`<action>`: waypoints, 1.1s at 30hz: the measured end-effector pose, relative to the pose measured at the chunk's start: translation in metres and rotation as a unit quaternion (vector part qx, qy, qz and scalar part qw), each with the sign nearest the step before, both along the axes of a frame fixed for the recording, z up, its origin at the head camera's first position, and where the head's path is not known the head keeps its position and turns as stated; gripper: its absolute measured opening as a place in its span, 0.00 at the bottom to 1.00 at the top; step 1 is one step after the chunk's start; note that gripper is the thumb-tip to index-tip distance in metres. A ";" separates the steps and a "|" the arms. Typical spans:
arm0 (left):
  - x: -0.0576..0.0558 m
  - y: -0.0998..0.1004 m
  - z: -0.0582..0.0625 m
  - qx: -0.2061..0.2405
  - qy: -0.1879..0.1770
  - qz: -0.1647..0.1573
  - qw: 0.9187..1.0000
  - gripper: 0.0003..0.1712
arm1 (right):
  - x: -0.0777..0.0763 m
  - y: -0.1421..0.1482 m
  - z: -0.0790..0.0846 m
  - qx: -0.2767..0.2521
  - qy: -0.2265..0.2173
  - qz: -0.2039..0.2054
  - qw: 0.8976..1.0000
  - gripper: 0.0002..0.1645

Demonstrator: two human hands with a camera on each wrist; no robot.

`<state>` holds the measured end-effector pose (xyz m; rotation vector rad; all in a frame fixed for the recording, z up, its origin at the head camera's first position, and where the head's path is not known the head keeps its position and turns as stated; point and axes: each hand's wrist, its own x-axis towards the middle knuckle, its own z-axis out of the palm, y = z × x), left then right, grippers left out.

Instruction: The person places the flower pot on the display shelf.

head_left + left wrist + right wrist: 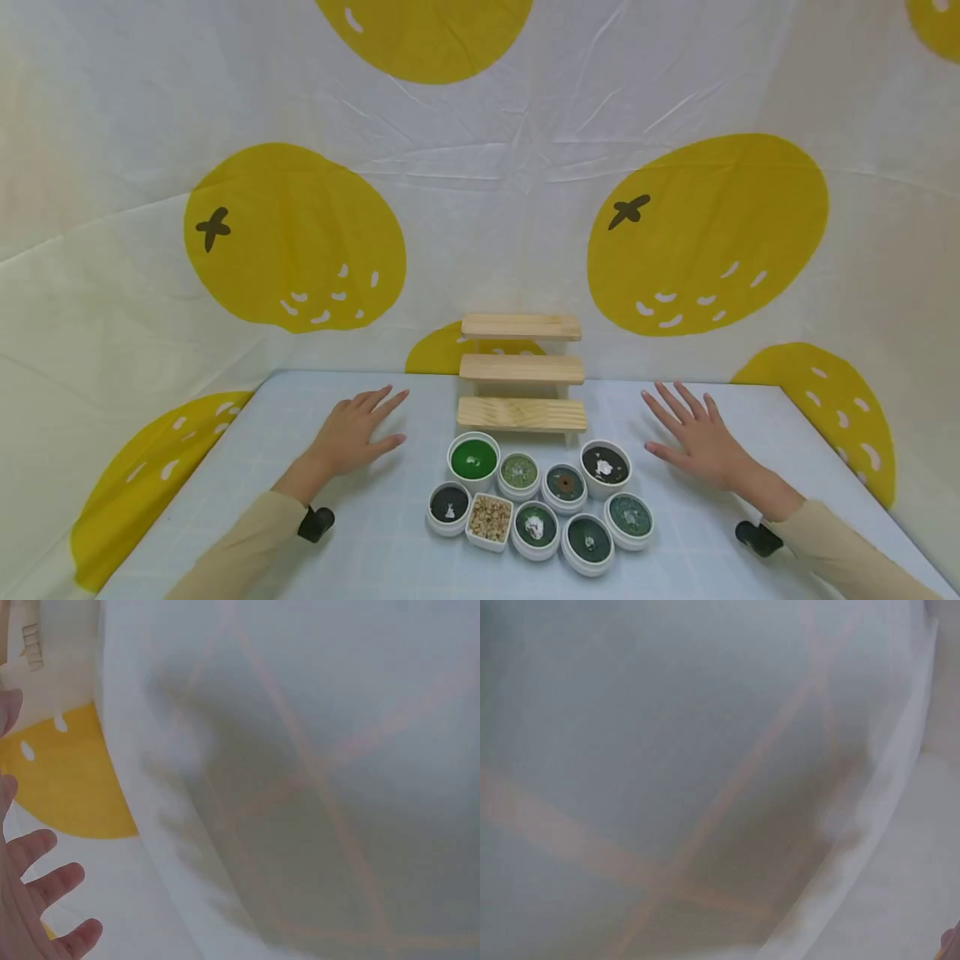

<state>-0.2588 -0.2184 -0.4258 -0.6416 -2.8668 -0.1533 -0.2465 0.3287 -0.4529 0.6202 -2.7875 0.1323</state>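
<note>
My left hand [351,433] hovers with spread fingers over the table, left of a three-step wooden stand [522,413]. On the other side my right hand [699,443] is held the same way, fingers apart and holding nothing. Between them, in front of the stand, sit several small white pots. One has bright green filling [474,459], and a square dish [490,520] holds tan granules. A dark-filled pot with a white patch [605,465] is nearest the right hand. In the left wrist view the fingers [56,886] are loosely extended; the right wrist view catches only a fingertip.
A pale checked cloth covers the table [360,533]. Behind it hangs a white curtain [495,208] printed with large yellow fruit. The stand's upper steps [521,326] rise near the table's back edge. Dark wrist cameras [316,524] are strapped on both wrists.
</note>
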 end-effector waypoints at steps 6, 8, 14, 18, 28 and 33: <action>-0.001 0.010 -0.001 0.051 0.005 0.006 0.999 0.36 | 0.005 -0.008 0.005 -0.010 0.016 0.008 1.000 0.48; -0.003 0.013 -0.003 0.072 0.002 0.013 0.997 0.34 | 0.006 -0.010 0.007 -0.015 0.025 0.015 0.999 0.47; -0.004 0.025 -0.005 0.171 -0.041 0.043 0.984 0.30 | 0.012 -0.012 0.007 -0.036 0.064 0.024 0.997 0.47; -0.003 0.036 -0.006 0.247 -0.083 0.073 0.963 0.29 | 0.016 -0.013 0.005 -0.076 0.057 0.019 0.995 0.47; -0.019 0.054 -0.007 0.367 -0.166 0.108 0.909 0.25 | 0.032 -0.017 0.007 -0.233 -0.035 0.003 0.972 0.41; -0.029 0.058 -0.008 0.393 -0.218 0.122 0.885 0.26 | 0.035 -0.021 0.005 -0.268 -0.073 -0.001 0.961 0.39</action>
